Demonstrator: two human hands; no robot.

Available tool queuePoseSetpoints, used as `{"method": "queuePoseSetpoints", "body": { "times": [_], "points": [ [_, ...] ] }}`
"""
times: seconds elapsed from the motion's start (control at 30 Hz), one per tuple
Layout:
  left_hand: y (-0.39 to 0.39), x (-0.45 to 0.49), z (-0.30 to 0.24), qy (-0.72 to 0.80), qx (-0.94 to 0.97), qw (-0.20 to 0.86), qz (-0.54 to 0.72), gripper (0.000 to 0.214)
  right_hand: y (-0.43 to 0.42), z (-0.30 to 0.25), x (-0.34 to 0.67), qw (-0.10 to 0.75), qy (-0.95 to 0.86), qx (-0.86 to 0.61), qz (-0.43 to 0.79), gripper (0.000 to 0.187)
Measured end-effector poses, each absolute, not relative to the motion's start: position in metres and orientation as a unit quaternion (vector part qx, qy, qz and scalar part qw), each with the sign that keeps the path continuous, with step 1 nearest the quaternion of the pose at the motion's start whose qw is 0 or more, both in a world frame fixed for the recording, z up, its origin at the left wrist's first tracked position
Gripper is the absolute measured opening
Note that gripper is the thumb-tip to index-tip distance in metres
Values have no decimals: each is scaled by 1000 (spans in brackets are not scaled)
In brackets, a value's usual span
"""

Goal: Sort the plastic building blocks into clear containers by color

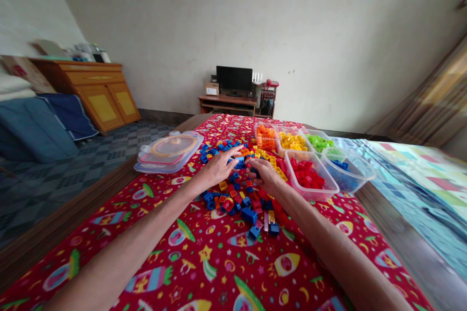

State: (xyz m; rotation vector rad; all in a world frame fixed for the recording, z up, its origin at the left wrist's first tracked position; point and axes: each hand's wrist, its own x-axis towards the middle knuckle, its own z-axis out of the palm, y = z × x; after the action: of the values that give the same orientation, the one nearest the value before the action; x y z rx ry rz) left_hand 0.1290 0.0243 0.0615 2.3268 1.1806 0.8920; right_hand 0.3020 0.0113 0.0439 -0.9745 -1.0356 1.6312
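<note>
My left hand (218, 166) reaches over a pile of mixed toy building bricks (233, 197), its fingers stretched out above blue bricks at the pile's far side. My right hand (268, 173) is close by on the right, fingers curled round a dark blue building brick (255, 172) that shows only in part. Between the hands lies a lighter blue brick (240, 159). Yellow bricks (280, 173) lie just beyond my right hand. Nearer to me are a long blue brick (249, 215) and several red, orange and blue ones.
Right of the pile stand clear tubs of sorted bricks: orange (265, 143), yellow (293, 142), green (319, 143), red (308, 175) and blue (341, 165). Stacked clear lids (170, 152) lie at left. A red patterned cloth (175, 272) covers the table; a bed (412, 194) adjoins on the right.
</note>
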Motion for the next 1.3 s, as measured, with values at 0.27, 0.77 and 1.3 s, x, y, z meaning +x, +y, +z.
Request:
{"method": "queuePoseSetpoints", "body": {
  "times": [0.27,0.77,1.3],
  "points": [
    [4,143,65,353,765,400,359,69,5,43,294,460,-436,-380,673,41],
    [34,111,51,451,862,135,187,24,13,58,319,506,-488,-490,516,12],
    [33,126,55,407,833,191,323,31,8,39,305,413,-505,-420,631,30]
  ]
}}
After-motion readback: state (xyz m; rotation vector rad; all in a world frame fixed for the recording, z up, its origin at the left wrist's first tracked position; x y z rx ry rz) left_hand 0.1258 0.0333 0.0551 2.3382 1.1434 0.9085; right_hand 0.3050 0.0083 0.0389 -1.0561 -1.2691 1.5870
